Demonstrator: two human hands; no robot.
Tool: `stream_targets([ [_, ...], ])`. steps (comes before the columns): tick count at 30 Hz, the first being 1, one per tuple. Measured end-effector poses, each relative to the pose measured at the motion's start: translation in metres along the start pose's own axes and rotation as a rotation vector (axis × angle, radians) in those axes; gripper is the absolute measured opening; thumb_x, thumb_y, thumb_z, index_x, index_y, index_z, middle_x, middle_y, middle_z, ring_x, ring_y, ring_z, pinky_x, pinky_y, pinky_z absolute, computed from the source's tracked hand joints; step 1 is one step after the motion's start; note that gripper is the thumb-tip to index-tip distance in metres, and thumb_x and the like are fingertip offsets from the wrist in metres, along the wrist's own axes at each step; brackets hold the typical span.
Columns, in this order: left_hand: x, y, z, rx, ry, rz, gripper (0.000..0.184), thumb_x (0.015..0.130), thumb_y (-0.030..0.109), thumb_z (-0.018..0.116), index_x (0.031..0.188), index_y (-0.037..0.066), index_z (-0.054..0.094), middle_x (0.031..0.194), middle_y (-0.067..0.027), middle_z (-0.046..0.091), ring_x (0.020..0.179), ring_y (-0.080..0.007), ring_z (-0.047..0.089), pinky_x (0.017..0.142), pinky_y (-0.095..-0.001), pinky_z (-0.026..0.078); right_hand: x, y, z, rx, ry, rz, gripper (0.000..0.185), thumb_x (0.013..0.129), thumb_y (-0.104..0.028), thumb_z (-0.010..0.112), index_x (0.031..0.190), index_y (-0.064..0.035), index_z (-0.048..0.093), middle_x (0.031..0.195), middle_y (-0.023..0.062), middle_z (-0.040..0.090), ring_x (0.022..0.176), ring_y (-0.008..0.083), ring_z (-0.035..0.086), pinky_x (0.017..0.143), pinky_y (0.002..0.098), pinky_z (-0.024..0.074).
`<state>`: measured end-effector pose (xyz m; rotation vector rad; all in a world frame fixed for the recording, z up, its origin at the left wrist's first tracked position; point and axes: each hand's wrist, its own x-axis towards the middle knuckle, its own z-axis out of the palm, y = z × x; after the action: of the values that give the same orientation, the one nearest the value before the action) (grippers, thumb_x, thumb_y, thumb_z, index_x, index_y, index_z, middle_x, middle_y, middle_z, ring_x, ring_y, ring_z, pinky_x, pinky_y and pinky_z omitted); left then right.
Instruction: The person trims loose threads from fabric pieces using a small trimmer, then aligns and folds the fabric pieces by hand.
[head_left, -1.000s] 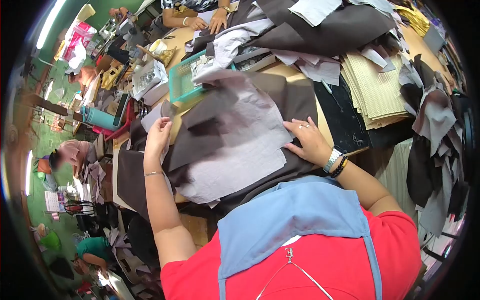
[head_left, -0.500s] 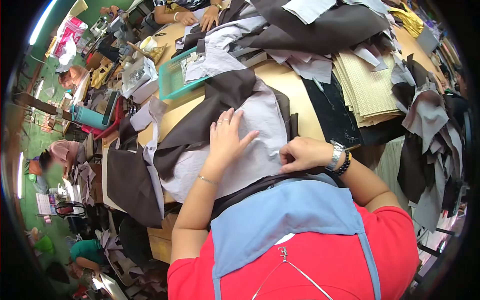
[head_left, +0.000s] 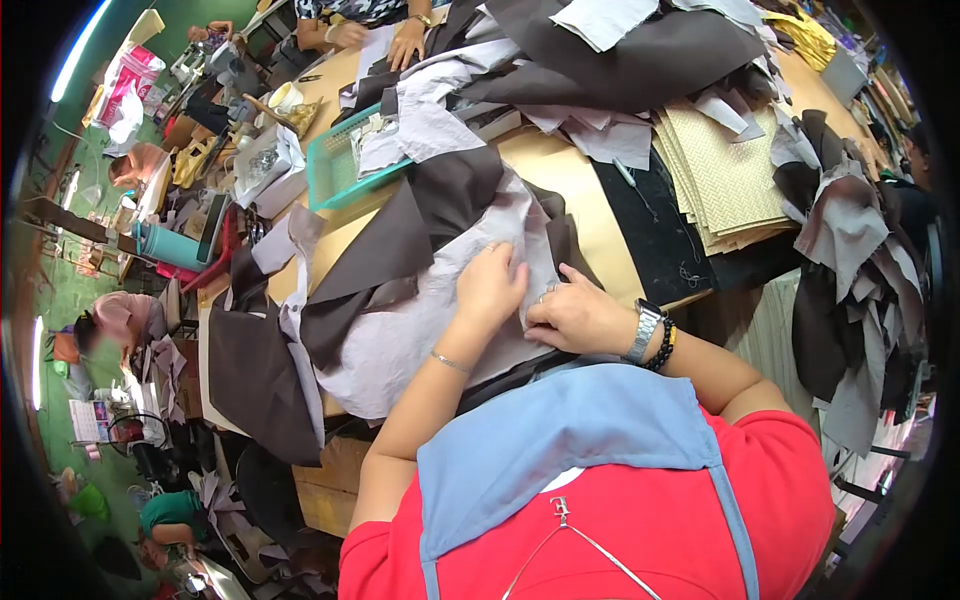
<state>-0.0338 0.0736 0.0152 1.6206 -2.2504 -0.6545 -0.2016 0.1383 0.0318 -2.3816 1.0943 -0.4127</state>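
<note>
Lengthwise, pale cloth (head_left: 400,335) slants toward upper right.

Your left hand (head_left: 492,285) has slid rightward across the pale lavender-grey fabric (head_left: 400,345), its spread fingers now bent down, ending just beside your right hand (head_left: 582,318), which has shifted inward.

Left hand (head_left: 492,285) and right hand (head_left: 580,315) close together on the pale cloth (head_left: 400,345)
Dark fabric (head_left: 395,240) lies along the pale cloth's far-left side; beyond it to the left sits a teal basket (head_left: 360,188), beyond to the right, woven sheets (head_left: 725,185).
</note>
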Motion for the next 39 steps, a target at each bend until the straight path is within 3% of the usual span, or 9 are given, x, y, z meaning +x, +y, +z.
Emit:
stream_targets([
  [6,-0.011,-0.023,-0.006,-1.323,0.264,-0.112,0.014,0.104,0.012,0.043,0.113,0.006,0.051,0.099,-0.0009,0.056,0.090,-0.0082,0.052,0.080,-0.0250,0.045,0.024,0.012,-0.030,-0.009,0.390,0.020,0.032,0.089,-0.041,0.064,0.090,-0.0089,0.067,0.080,0.0120,0.068,0.077,0.0292,0.066,0.072,0.0396,0.0493],
  [12,-0.040,-0.007,-0.045,-0.921,0.578,0.146,0.015,0.103,0.008,0.043,0.117,0.005,0.045,0.106,-0.0031,0.051,0.094,-0.0086,0.047,0.087,-0.0238,0.041,0.063,0.002,-0.074,0.372,0.243,0.155,0.059,0.090,-0.059,0.056,0.108,-0.0025,0.062,0.081,0.0163,0.069,0.078,0.0338,0.067,0.070,0.0429,0.0513],
  [16,-0.054,0.002,-0.063,-0.818,0.702,0.180,0.014,0.103,0.007,0.040,0.117,0.005,0.043,0.106,-0.0036,0.049,0.094,-0.0096,0.046,0.088,-0.0236,0.039,0.074,0.020,-0.070,-0.144,0.393,0.289,0.074,0.090,-0.055,0.060,0.138,0.0002,0.047,0.077,0.0120,0.067,0.072,0.0286,0.065,0.068,0.0366,0.0512],
  [22,-0.056,-0.012,-0.056,-0.616,0.594,0.203,0.014,0.101,0.009,0.045,0.114,0.004,0.046,0.099,-0.0112,0.055,0.085,-0.0156,0.053,0.076,-0.0309,0.046,0.072,0.001,-0.077,0.490,0.448,0.122,0.063,0.090,-0.056,0.061,0.117,0.0005,0.058,0.078,0.0068,0.064,0.071,0.0154,0.061,0.064,0.0299,0.0489],
  [24,-0.058,-0.005,-0.053,-0.358,0.433,0.389,0.014,0.091,0.004,0.057,0.105,0.004,0.052,0.086,-0.0165,0.063,0.070,-0.0337,0.063,0.064,-0.0405,0.050,0.080,0.000,-0.085,0.647,0.341,0.163,0.067,0.085,-0.061,0.065,0.107,0.0021,0.061,0.079,0.0108,0.066,0.078,0.0166,0.064,0.068,0.0302,0.0513],
  [29,-0.055,0.020,-0.054,-0.118,0.234,0.858,0.026,0.080,0.007,0.071,0.101,0.004,0.056,0.103,-0.0171,0.068,0.086,-0.0282,0.066,0.075,-0.0390,0.052,0.118,0.043,-0.084,0.565,0.128,0.159,0.053,0.086,-0.048,0.069,0.096,0.0037,0.065,0.089,0.0139,0.069,0.082,0.0164,0.065,0.073,0.0324,0.0518],
  [34,-0.042,-0.007,-0.092,-0.726,0.537,0.745,0.042,0.093,0.045,0.062,0.102,0.004,0.057,0.112,-0.0187,0.063,0.108,-0.0289,0.061,0.096,-0.0407,0.046,0.142,0.007,-0.102,0.512,0.335,-0.127,0.026,0.095,-0.019,0.056,0.106,0.0019,0.065,0.098,0.0118,0.070,0.091,0.0158,0.063,0.084,0.0317,0.0491],
  [36,-0.031,-0.032,-0.115,-1.120,0.692,0.426,0.038,0.102,0.042,0.045,0.116,0.008,0.049,0.130,-0.0144,0.051,0.114,-0.0219,0.055,0.094,-0.0360,0.047,0.147,-0.025,-0.119,0.702,0.285,-0.252,0.025,0.096,-0.018,0.053,0.107,0.0021,0.064,0.099,0.0073,0.067,0.091,0.0131,0.058,0.084,0.0285,0.0475],
  [39,-0.010,-0.050,-0.130,-1.080,0.592,0.257,0.033,0.097,0.021,0.053,0.125,0.006,0.049,0.130,-0.0126,0.053,0.118,-0.0205,0.052,0.099,-0.0363,0.043,0.148,-0.060,-0.133,1.049,0.150,-0.214,0.026,0.096,-0.018,0.053,0.109,0.0018,0.062,0.103,0.0073,0.065,0.093,0.0127,0.057,0.087,0.0279,0.0454],
])
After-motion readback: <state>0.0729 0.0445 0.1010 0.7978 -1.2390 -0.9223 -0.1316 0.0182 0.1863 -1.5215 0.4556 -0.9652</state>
